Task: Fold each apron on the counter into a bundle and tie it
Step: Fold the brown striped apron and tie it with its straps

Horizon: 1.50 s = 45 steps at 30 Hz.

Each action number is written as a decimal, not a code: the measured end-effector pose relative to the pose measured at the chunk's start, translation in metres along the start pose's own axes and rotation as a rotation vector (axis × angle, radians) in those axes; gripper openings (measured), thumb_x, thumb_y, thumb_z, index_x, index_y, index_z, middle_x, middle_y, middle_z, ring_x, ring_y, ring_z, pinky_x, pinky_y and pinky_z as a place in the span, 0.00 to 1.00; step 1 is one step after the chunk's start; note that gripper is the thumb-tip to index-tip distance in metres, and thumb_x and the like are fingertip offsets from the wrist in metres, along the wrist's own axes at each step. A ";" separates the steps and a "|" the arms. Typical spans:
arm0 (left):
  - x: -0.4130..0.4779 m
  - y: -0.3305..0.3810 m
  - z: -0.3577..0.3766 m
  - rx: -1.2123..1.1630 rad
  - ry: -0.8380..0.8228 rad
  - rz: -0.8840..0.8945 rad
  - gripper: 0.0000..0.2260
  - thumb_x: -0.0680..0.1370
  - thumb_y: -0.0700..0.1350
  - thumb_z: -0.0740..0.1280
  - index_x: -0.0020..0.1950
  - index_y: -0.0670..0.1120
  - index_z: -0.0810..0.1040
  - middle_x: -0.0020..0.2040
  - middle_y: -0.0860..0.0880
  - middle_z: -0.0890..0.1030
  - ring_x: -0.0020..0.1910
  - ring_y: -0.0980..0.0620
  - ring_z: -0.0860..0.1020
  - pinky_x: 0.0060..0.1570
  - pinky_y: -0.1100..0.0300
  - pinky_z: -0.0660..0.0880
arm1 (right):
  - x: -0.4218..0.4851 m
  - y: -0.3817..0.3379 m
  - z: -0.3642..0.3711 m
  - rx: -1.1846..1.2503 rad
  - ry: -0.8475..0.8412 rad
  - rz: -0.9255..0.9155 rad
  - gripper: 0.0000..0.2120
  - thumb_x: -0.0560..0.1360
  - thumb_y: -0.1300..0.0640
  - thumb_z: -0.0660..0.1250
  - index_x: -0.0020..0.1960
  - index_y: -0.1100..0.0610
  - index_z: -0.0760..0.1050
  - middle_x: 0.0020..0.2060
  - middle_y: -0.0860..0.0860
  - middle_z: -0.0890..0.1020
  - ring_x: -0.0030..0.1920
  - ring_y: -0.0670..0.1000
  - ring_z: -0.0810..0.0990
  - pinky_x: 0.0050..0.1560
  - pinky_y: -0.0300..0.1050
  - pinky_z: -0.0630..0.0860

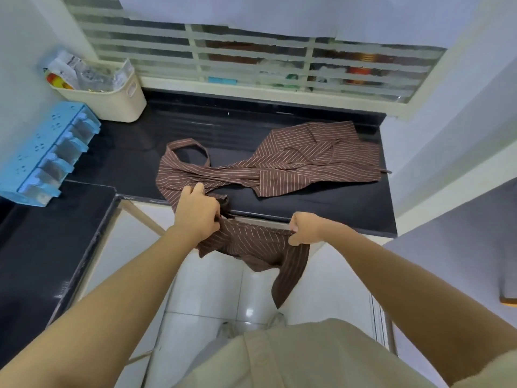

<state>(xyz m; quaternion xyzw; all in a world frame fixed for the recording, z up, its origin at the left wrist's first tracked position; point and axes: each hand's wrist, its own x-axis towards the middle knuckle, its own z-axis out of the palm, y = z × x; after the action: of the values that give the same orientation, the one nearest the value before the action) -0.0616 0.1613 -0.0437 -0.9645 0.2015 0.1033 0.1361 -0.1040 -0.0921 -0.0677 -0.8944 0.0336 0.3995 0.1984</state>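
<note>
- Head view: your left hand (197, 212) is curled tight round a bunch of striped cloth (251, 245) at the front edge of the counter (134, 141).
- Your right hand (306, 228) is fisted on the top hem of the same cloth, just off the front edge and apart from the left hand.
- The cloth is stretched between both hands and hangs below the front edge; one tail drops lower on the right.
- The apron (307, 158), brown with pale stripes, lies crumpled on the counter, from its neck loop (190, 152) near the middle to the back right corner.
- Whether the cloth belongs to that apron or to a second one cannot be told.
- A basket (117, 105) stands in the back left corner, with a blue rack (42, 152) beside it along the left edge.
</note>
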 end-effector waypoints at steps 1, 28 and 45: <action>0.003 0.005 -0.008 0.005 -0.096 0.013 0.11 0.74 0.56 0.69 0.53 0.53 0.82 0.50 0.50 0.77 0.54 0.47 0.69 0.55 0.52 0.64 | -0.004 0.006 -0.013 0.015 -0.178 0.069 0.07 0.75 0.59 0.66 0.50 0.61 0.74 0.48 0.57 0.80 0.46 0.55 0.82 0.52 0.49 0.81; 0.245 -0.229 -0.022 -0.031 -0.235 -0.326 0.16 0.74 0.44 0.68 0.61 0.48 0.75 0.60 0.43 0.77 0.67 0.41 0.67 0.70 0.40 0.56 | 0.228 -0.156 -0.218 0.449 0.847 0.086 0.13 0.79 0.66 0.59 0.61 0.61 0.75 0.55 0.57 0.80 0.55 0.55 0.78 0.54 0.45 0.72; 0.302 -0.127 0.059 -0.389 -0.566 0.238 0.42 0.75 0.67 0.63 0.79 0.57 0.42 0.78 0.40 0.35 0.77 0.36 0.45 0.72 0.42 0.60 | 0.268 -0.142 -0.178 0.579 0.706 0.050 0.23 0.79 0.61 0.63 0.74 0.54 0.64 0.74 0.55 0.61 0.60 0.48 0.74 0.65 0.45 0.73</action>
<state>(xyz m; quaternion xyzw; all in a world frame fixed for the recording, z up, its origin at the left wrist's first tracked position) 0.2541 0.1828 -0.1481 -0.8753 0.2430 0.4179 -0.0123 0.2339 -0.0031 -0.1087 -0.8823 0.2312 0.0488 0.4070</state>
